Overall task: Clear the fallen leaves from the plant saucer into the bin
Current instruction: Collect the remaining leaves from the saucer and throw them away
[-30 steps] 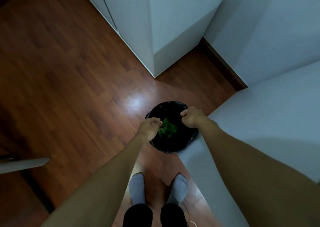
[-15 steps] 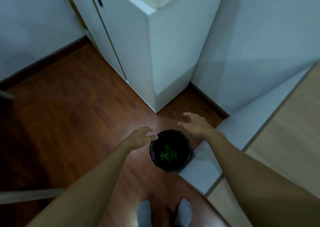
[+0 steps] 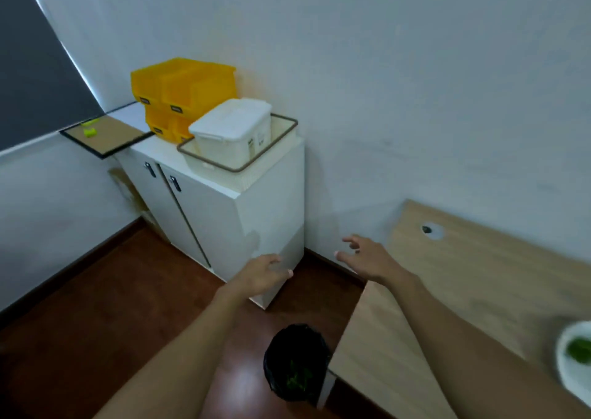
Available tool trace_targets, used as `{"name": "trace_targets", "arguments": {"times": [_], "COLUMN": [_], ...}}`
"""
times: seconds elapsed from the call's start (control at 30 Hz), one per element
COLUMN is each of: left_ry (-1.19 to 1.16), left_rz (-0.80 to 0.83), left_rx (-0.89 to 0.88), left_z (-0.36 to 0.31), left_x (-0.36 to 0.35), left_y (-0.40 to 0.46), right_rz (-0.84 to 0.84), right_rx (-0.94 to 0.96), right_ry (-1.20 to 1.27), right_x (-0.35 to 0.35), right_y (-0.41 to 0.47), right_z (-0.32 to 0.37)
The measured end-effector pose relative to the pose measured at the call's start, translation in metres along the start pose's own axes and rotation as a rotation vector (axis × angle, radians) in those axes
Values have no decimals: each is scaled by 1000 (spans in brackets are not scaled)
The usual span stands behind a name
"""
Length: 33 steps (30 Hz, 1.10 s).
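Note:
A small round bin (image 3: 295, 362) lined with a black bag stands on the floor beside the table's corner, with green leaves (image 3: 299, 378) lying inside it. My left hand (image 3: 263, 273) and my right hand (image 3: 367, 258) hang in the air well above and beyond the bin, both empty with fingers spread. At the right edge a white saucer (image 3: 566, 370) sits on the wooden table (image 3: 463, 290), blurred and partly cut off, with a green leaf (image 3: 579, 350) in it.
A white cabinet (image 3: 230, 214) stands in the corner behind the bin, carrying yellow storage bins (image 3: 182, 94) and a white lidded box (image 3: 233, 127) in a basket. A framed board (image 3: 105, 134) juts from the cabinet's left. The dark wooden floor (image 3: 112, 306) spreads to the left.
My view has swung up from the bin to the wall and cabinet. Both hands have let go of the bin's rim, risen away and opened. The table and saucer came into view.

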<state>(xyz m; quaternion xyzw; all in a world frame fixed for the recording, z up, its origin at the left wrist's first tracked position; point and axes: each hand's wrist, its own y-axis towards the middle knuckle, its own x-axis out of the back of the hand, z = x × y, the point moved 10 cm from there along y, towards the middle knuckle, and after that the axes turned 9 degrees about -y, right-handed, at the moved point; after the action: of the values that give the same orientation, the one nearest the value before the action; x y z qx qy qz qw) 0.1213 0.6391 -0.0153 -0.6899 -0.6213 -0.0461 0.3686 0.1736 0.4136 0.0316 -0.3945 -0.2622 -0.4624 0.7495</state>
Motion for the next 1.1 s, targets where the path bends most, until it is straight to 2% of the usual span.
{"name": "trace_targets", "arguments": {"times": [0.2,0.43,0.6,0.87,1.0,1.1], "left_ry": [42,117,188,249,260,231], "left_rz": [46,108,84,199,239,271], "left_rx": [-142,-261,-335,-461,-533,-515], "left_z": [-102,-175,-212,-268,-285,-287], "left_x": [-20,-113,-199,-355,-408,-435], "left_y": [-30,-73,-113,-176,-193,-192], "right_rz": [-161,-284,-300,-243,-270,-293], "right_rx": [-84,-183,-230,-378,-464,-502], "right_ry": [73,92,122,167,198,215], "right_x": [77,128,146,156,161,155], "right_y": [-82,-187,-265,-392,-433,-444], "right_z": [-44,-132,-214,-359,-411,-444]}}
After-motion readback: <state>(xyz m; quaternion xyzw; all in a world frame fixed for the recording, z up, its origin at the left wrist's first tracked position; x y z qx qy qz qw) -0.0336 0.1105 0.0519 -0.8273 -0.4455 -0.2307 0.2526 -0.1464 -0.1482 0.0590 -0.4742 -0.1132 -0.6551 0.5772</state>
